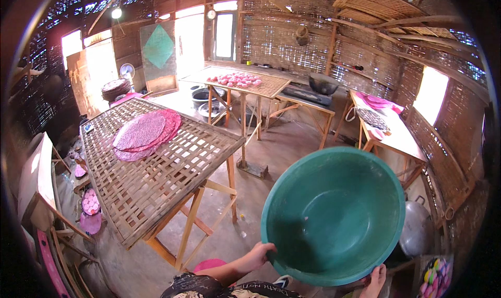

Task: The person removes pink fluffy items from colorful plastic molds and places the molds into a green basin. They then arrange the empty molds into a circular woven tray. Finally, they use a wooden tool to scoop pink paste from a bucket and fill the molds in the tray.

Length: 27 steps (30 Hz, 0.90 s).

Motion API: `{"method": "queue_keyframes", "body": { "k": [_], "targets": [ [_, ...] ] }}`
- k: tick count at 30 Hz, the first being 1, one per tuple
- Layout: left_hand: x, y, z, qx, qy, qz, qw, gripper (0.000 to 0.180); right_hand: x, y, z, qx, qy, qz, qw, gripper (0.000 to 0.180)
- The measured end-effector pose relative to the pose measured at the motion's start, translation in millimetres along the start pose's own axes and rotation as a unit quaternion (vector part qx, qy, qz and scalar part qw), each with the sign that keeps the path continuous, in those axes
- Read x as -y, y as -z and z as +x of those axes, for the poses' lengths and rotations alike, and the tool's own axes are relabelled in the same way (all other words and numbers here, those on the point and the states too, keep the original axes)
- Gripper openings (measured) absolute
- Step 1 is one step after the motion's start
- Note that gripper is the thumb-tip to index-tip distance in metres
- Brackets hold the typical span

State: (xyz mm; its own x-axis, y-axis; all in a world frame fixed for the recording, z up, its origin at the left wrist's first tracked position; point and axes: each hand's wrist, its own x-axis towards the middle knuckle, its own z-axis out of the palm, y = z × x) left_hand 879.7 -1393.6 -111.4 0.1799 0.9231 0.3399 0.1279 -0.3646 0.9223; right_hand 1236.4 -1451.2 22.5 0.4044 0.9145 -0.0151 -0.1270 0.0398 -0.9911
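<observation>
A large round green plastic basin (339,214) tilts toward me at the lower right, its inside in view and bare apart from a few small specks. My left hand (259,254) grips its rim at the lower left, thumb over the edge. At the lower right of the same rim, my right hand (376,281) has its fingertips hooked over the edge; the rest of that hand lies partly outside the picture. To the left of the basin stands a woven bamboo rack table (172,180), with a stack of thin pink round sheets (148,134) on its far part.
Pink lumps (235,79) cover part of another woven table (274,87) farther back. A white-topped table (399,134) with pink cloth stands right. Behind the basin's right side is a large metal pot (416,229). A black wok (322,84) sits near the back wall.
</observation>
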Motion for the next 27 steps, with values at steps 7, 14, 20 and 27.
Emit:
{"method": "queue_keyframes", "body": {
  "k": [7,14,20,27],
  "targets": [
    [-40,58,172,-0.270,0.259,-0.456,0.807,0.016,-13,-21,151,0.087,0.041,0.053,0.994,0.028],
    [-86,141,252,-0.456,-0.006,-0.407,0.792,0.016,-12,-87,284,0.183,-0.075,-0.031,0.980,0.023],
    [-64,166,323,-0.543,-0.016,-0.371,0.753,0.019,-33,-161,346,0.316,-0.073,-0.072,0.943,0.018],
    [40,172,414,-0.541,0.043,-0.387,0.745,0.019,-72,-204,427,0.306,-0.070,-0.184,0.931,0.016]
  ]
}}
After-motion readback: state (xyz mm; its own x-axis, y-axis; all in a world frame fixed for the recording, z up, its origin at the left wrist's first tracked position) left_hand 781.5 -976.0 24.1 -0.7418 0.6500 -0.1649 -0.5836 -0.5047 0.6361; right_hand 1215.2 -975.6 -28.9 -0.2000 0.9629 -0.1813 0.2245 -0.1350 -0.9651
